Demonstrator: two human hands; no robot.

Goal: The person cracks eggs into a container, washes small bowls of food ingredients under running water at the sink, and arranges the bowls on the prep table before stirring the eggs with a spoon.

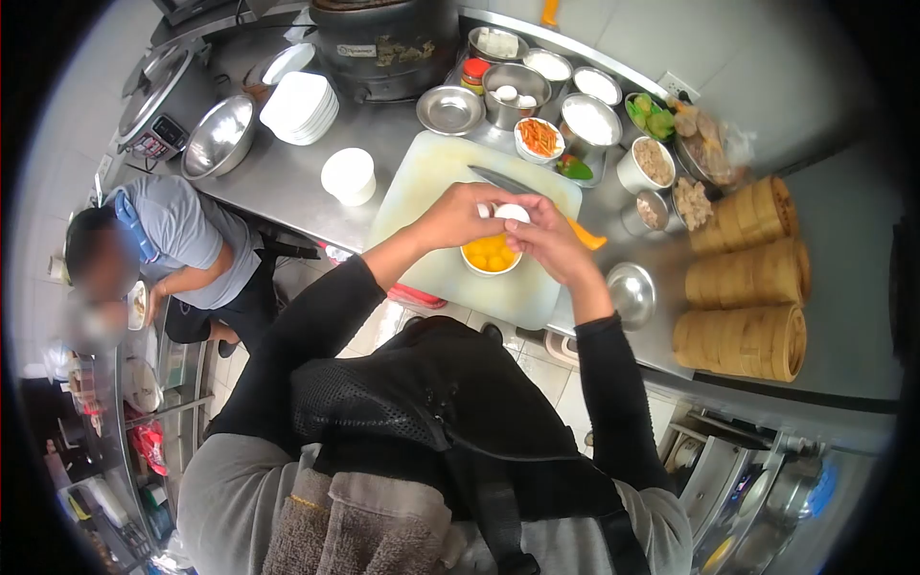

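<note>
Basically, a long steel counter (297, 182) runs from upper L round to the R, w/ a big black pot (383, 48) along its back edge. Off to the L, apart from the work, is a co-worker (196, 225) in a grey top. A pale cutting board (436, 168) lies mid-counter, just in front of the person. To its R, 3 bamboo steamer stacks (736, 283) stand in a row. A stack of white dishes (300, 107) sits to the L, near a white tub (349, 177).

Behind the board: a metal pot w/ white eggs (517, 91), & a small bowl of orange shreds (539, 141). A knife (494, 180) w/ orange handle lies on the board, partly hidden behind the hands.

L hand (460, 213) & R hand (553, 241) meet over the board, fingertips close together, both pinching. Just below them is a white bowl of yolks (491, 257). Smallest: the white eggshell (512, 213), held btwn both hands' fingertips above the yolks; can't tell if it's 1 pc. or split.
</note>
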